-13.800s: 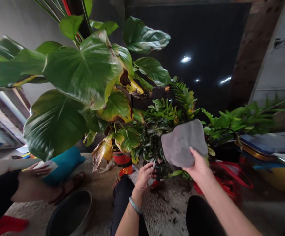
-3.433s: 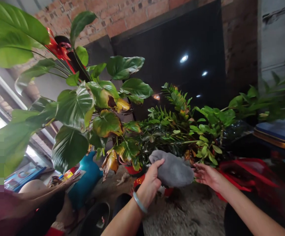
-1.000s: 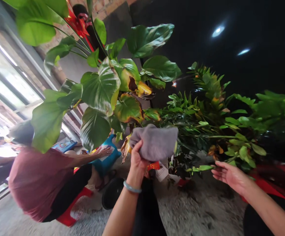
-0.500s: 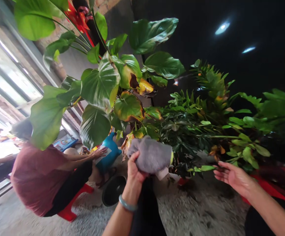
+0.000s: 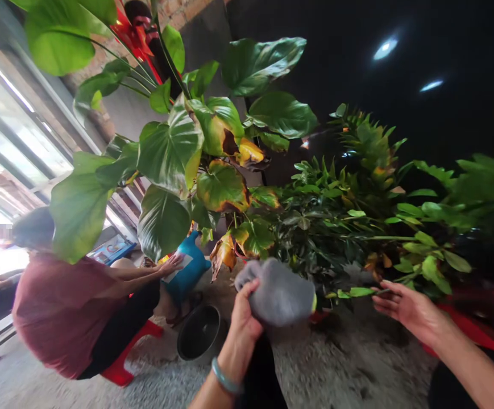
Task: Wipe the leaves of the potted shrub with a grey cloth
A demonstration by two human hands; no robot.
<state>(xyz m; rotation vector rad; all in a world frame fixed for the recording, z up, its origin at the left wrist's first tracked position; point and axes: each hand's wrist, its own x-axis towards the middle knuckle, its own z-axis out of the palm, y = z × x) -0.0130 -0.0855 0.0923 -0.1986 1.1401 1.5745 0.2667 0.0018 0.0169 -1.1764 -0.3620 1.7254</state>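
Observation:
My left hand (image 5: 247, 318), with a pale bangle at the wrist, grips a bunched grey cloth (image 5: 283, 292) that has a yellow-green edge. The cloth is in the lower middle, in front of the dark-leaved plants. At the right, my right hand (image 5: 404, 309) has its fingers curled round a thin stem with narrow green leaves (image 5: 361, 292); the exact contact is partly hidden. Bushy potted plants (image 5: 327, 221) stand just beyond both hands. Over the left hand rises a tall plant with broad leaves (image 5: 172, 145), some yellowed and browned at the edges.
A person in a dusty-red shirt (image 5: 63, 312) sits on a red stool (image 5: 121, 372) at the left, a hand on a blue pot-like object (image 5: 192, 270). A black basin (image 5: 199, 335) stands on the rough concrete floor (image 5: 323, 375). A dark glossy wall (image 5: 357, 68) backs the plants.
My left hand and the cloth have moved a little right and down, away from the broad-leaved plant. My right hand stays at the stem, almost unmoved.

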